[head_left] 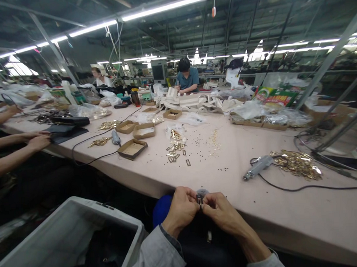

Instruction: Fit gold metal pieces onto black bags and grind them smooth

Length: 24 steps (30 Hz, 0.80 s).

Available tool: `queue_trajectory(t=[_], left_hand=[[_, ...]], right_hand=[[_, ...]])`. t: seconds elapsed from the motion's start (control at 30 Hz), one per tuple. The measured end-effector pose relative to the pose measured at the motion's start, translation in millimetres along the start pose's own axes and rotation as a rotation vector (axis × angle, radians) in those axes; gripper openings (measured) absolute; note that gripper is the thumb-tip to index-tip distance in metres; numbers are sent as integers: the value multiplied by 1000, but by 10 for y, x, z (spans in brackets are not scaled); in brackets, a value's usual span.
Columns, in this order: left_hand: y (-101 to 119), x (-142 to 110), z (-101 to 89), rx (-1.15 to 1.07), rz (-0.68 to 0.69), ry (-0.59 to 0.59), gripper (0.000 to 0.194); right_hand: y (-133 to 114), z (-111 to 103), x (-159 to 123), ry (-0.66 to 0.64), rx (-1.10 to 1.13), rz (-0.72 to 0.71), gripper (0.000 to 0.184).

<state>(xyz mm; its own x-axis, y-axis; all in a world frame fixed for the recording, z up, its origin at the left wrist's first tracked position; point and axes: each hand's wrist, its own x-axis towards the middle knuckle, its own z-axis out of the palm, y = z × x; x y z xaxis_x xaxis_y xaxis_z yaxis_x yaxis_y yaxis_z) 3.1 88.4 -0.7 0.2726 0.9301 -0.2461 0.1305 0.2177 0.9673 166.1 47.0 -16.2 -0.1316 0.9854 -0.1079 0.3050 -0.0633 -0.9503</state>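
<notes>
At the table's near edge, my left hand [182, 209] and my right hand [222, 212] meet with fingers closed in a pinch. Between the fingertips is a small dark rectangular piece [199, 197] with a slot-like frame in it. My left fingers grip its left side and my right fingers its right side. A dark item [208, 254] lies below on my lap, with a small gold-coloured metal part [209, 236] on it. Ahead on the table is a scatter of small rectangular metal frames [175, 148], with tiny dark bits [223, 169] nearby.
A grey electric screwdriver [258, 167] lies right beside a heap of gold-coloured metal parts [298, 164]. Shallow cardboard trays [132, 149] stand left of centre. A pale plastic crate [77, 208] holds dark items at lower left. A co-worker's hands [38, 140] handle dark material at left.
</notes>
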Motion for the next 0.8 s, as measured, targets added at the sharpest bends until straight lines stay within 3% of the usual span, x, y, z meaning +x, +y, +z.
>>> queue_trajectory(t=[0.17,0.27,0.4,0.63,0.8], left_hand=[[76,-79,-53,-58,-11,-105,24],[88,-120,-58,-9,55,-174,22],[26,-131,-33,68,161,-99,16],[-32,-150,-47,54,101,-116,30],[8,-173,-40,73,170,-65,18]], right_hand=[[30,-65,-19,-58,135,-19,29],[40,-65,-35,-45,206,1,29],[53,-54,-35,-49,278,55,29],[56,-55,-38,-53,309,53,30],[87,-43,-32,-51,290,46,29]])
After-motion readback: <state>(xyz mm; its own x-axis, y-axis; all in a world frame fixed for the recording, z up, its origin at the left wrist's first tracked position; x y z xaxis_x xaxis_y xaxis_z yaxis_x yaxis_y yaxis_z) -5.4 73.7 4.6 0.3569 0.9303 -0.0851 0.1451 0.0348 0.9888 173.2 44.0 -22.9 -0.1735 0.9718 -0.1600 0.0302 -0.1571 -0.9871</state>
